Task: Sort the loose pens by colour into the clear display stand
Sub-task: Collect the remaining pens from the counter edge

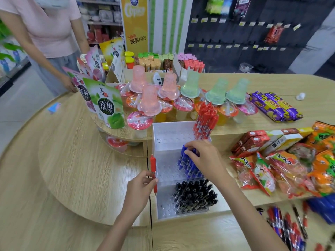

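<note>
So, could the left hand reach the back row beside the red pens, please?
Probably yes. The left hand grips its red pen just left of the stand, and the empty holes left of the red pens look unobstructed; the right hand holds the blue pens a tier lower.

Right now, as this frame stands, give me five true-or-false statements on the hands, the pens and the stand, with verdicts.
1. The left hand holds a single red pen at the left edge of the display stand. True.
2. The right hand is on the black pens. False: its fingers curl over the blue pens in the middle tier. The black pens stand untouched in the front tier.
3. The standing red pens are at the back tier's right end. True.
4. Every hole in the stand is taken. False: the left part of each tier is empty.
5. No loose pens are left. False: loose pens lie on the table at the lower right.
</note>
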